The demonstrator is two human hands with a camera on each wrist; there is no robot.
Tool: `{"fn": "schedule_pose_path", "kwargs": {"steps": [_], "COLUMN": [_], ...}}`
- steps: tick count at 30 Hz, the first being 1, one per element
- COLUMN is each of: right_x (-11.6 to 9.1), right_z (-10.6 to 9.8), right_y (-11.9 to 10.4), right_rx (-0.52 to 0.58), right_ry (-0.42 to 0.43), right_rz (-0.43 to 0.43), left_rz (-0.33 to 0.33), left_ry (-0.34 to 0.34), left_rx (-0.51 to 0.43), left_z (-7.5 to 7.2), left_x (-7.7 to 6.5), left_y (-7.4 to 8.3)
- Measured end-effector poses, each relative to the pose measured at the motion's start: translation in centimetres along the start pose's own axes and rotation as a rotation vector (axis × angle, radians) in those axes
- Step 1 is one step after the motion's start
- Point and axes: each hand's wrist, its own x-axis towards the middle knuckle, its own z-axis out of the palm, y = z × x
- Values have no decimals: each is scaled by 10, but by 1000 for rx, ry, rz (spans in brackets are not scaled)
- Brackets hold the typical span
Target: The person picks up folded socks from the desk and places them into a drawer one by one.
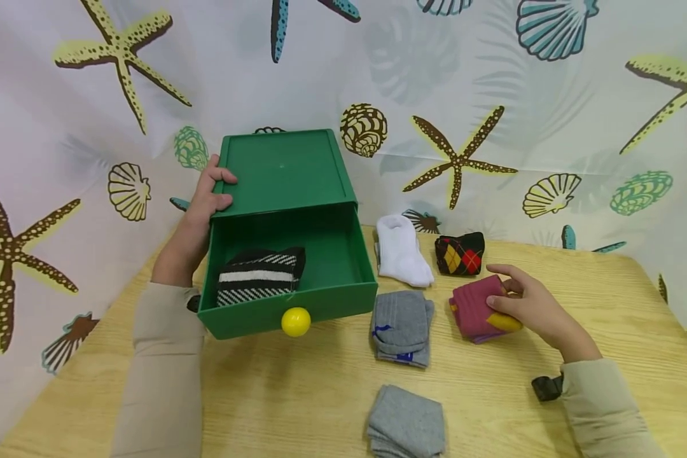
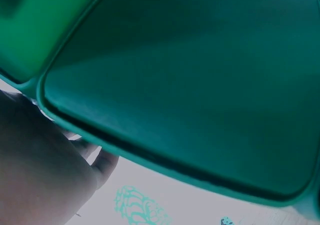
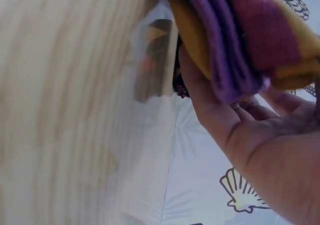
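My right hand grips a folded pair of magenta socks with mustard patches and a purple edge, which shows closer in the right wrist view. On the left, my left hand holds the left side of a green drawer box, with fingers bent over its top edge. The box's drawer is pulled out toward me and has a yellow knob. Inside lies a folded black-and-white patterned sock pair. In the left wrist view the box's side wall fills most of the picture.
Folded white socks lie right of the drawer box. Black argyle socks sit behind the magenta ones. Two grey folded pairs, one with blue marks and one plain, lie on the wooden table. A shell-patterned cloth hangs behind.
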Motion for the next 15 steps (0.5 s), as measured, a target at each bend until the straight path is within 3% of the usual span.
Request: {"fn": "schedule_pose_path", "kwargs": {"steps": [7, 15], "right_x": [-1, 1], "right_z": [-3, -1], "right_y": [-7, -26], "right_rx": [121, 132], "right_ry": [-25, 9], "right_rz": [-34, -37], "left_rz": [21, 22], "left_ry": [-5, -4], "left_rx": [-5, -10], "left_z": [2, 3], "left_x": [0, 0], "left_y": [1, -1]}}
